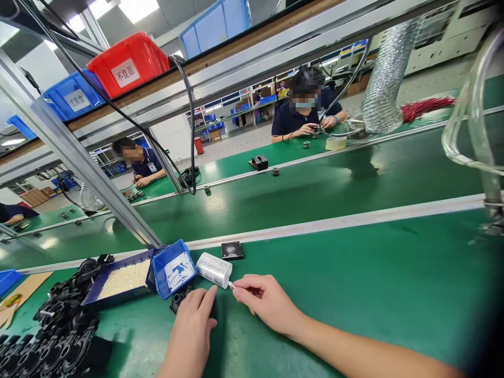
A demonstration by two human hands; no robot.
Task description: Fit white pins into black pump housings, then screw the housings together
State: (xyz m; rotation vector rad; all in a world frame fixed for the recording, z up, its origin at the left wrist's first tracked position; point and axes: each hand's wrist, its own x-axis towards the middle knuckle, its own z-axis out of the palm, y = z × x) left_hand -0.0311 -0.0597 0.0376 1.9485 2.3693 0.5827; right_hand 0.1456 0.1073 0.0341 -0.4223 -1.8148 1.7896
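Observation:
My left hand (192,328) is closed over a black plastic part (178,301), which shows past the fingers on both sides; the rest of it is hidden. Thumb and forefinger of my right hand (268,304) pinch a small white piece (231,285), its tip pointing left. Just behind that tip lies a whitish, see-through cylinder (213,270) on its side. To its left a blue bin (160,270) holds white strips. A flat black square block (232,250) rests behind the cylinder.
A dark blue tray (118,298) of cream-coloured pellets stands left, beside a heap of black plastic parts (59,336). A metal post (98,178) rises behind. Beyond the green belt (315,184), co-workers sit at another bench. Clear hoses (472,105) hang at right.

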